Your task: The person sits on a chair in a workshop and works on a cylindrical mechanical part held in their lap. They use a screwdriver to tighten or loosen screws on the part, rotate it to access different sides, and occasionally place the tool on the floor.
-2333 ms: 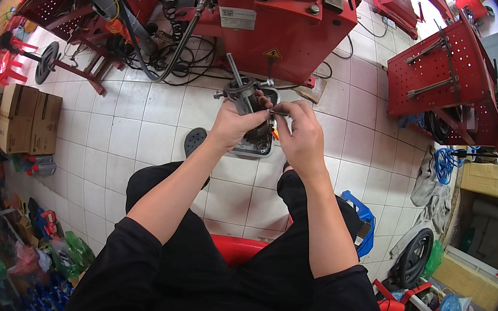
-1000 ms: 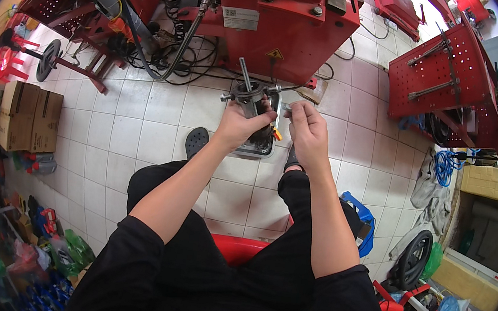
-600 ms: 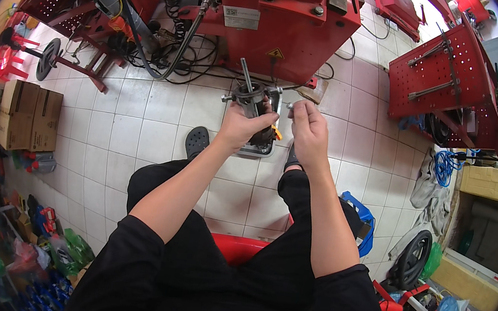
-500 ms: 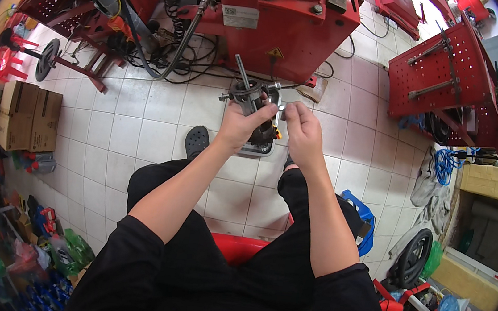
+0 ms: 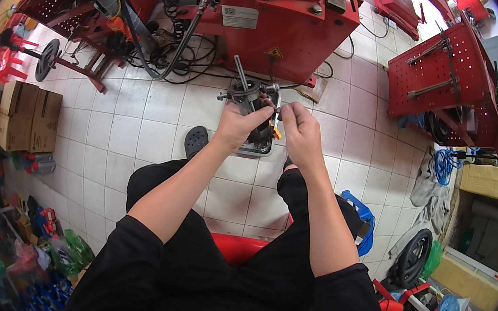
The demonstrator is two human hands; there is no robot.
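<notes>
My left hand (image 5: 240, 126) is wrapped round a dark metal assembly (image 5: 245, 93) with a round collar, bolts sticking out at both sides and a slanting steel rod. Its lower portion is partly covered by my fingers. Close by on the right, my right hand (image 5: 299, 127) pinches a small metal piece (image 5: 277, 110) against the assembly's side; its exact kind is too small to tell. Beneath both hands is a grey-rimmed tray (image 5: 265, 153), mostly hidden, and a yellow-orange part (image 5: 276, 132) shows above it.
A large red machine (image 5: 275, 40) stands ahead, with black cables (image 5: 188, 67) on the tiled floor. Perforated red racks (image 5: 426, 78) flank it. Cardboard boxes (image 5: 18, 115) are at left; a blue plastic item (image 5: 365, 222) lies beside my right leg.
My right hand has shifted slightly left and brought the small metal piece to the assembly's side. My left hand keeps its hold, with the assembly barely moved.
</notes>
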